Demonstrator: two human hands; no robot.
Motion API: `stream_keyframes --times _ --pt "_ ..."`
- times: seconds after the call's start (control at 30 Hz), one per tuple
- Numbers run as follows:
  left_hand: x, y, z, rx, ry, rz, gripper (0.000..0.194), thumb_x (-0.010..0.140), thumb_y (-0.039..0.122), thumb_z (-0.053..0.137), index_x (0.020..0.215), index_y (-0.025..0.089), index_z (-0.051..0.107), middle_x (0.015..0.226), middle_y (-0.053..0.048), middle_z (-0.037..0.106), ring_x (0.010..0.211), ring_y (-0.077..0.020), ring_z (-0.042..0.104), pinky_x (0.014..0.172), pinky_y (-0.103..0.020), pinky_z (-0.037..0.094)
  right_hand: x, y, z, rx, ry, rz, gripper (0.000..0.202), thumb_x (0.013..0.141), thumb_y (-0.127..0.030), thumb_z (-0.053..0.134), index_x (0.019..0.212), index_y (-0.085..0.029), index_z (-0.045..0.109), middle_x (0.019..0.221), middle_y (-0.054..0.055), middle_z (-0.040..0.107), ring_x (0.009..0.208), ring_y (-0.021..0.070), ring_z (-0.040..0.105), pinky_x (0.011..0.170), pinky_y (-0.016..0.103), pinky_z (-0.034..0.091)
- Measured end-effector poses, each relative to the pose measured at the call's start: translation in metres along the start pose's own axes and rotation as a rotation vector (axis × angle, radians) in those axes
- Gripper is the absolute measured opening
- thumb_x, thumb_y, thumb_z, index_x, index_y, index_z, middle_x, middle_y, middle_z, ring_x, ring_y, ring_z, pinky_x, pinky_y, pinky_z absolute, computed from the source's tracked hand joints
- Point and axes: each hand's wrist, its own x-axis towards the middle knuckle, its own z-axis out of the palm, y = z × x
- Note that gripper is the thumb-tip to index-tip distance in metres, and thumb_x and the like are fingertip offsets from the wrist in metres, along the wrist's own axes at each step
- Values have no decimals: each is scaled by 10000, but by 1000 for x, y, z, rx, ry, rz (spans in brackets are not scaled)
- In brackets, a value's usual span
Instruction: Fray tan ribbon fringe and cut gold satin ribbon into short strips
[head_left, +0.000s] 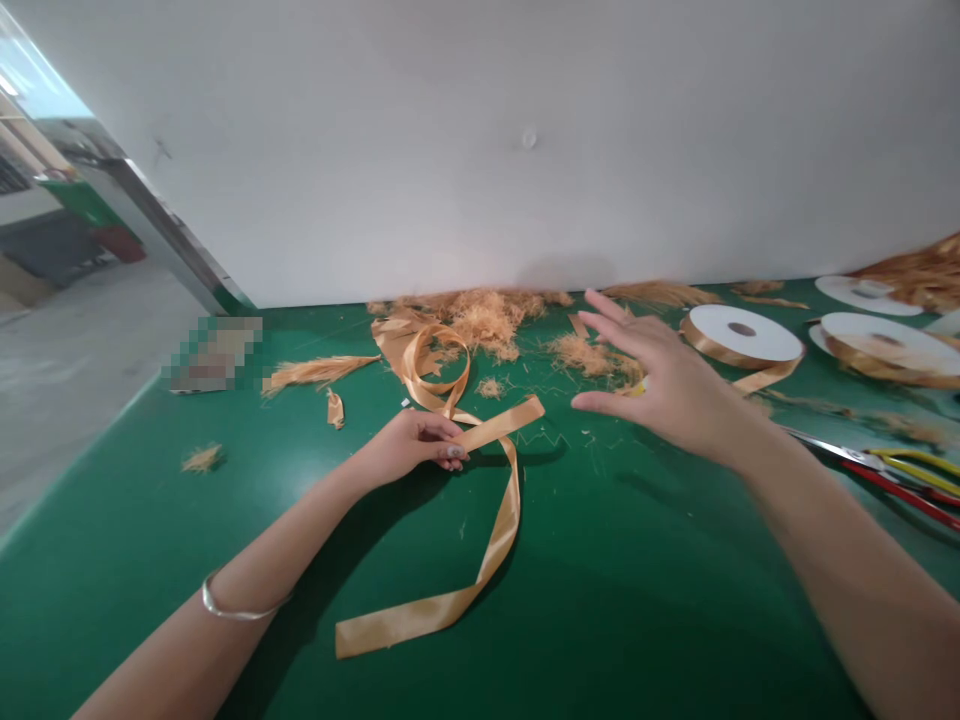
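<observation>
My left hand [424, 443] pinches a gold satin ribbon [501, 425] between thumb and fingers; a short flat end sticks out to the right. A longer stretch of gold ribbon curves below the hand toward the front, and a loose loop of it lies just behind. Whether these are all one piece I cannot tell. My right hand [660, 370] is raised above the table with fingers spread and nothing in its grasp. Close to it on the right lies a white spool of gold ribbon [742, 335], its free end trailing toward my wrist.
Frayed tan fibres [480, 315] are heaped along the white wall [525, 200]. A tan tassel [322, 371] lies at left, near a blurred-out object [214, 355]. Red-and-yellow-handled scissors [885, 470] and another ribbon spool [877, 345] lie right on the green table [600, 620].
</observation>
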Motion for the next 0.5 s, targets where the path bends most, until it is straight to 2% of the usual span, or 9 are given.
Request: stream_keyframes --times 0.07,0.13,0.27,0.33,0.4,0.5 --pt "0 2 -2 2 -25 -14 141 701 220 701 763 97 670 669 -37 688 612 -97 630 632 -218 521 1 1 5 -229 134 -20 725 817 -585 438 1435 -252 256 1488 42 243 1251 389 329 935 572 376" --pt "0 2 -3 -2 -37 -31 147 694 220 706 770 98 670 671 -36 689 609 -97 630 634 -221 521 1 3 9 -348 247 2 730 840 -569 398 1449 -211 217 1499 64 205 1265 406 292 953 590 344" --pt "1 1 -2 7 -36 -38 141 690 214 707 763 99 668 662 -30 685 607 -95 628 632 -218 517 3 11 9 -333 363 216 733 857 -603 288 1456 -195 177 1511 97 141 1311 421 211 966 624 300" --pt "1 1 -2 16 -34 -38 137 691 212 705 763 102 670 662 -28 684 612 -97 631 634 -219 517 5 16 7 -221 345 349 718 873 -611 170 1449 -185 194 1508 115 151 1341 389 178 996 600 276" --pt "1 1 -1 26 -30 -46 137 687 211 706 766 104 672 665 -28 685 619 -102 635 641 -227 520 7 20 2 7 267 429 728 875 -579 -21 1443 -190 217 1476 127 257 1340 326 240 981 521 338" --pt "1 2 0 39 -15 -51 129 690 205 702 764 104 671 669 -30 686 620 -103 636 648 -233 524 6 19 -8 437 -19 314 785 845 -503 -193 1434 -226 245 1414 108 388 1195 286 478 749 402 491"
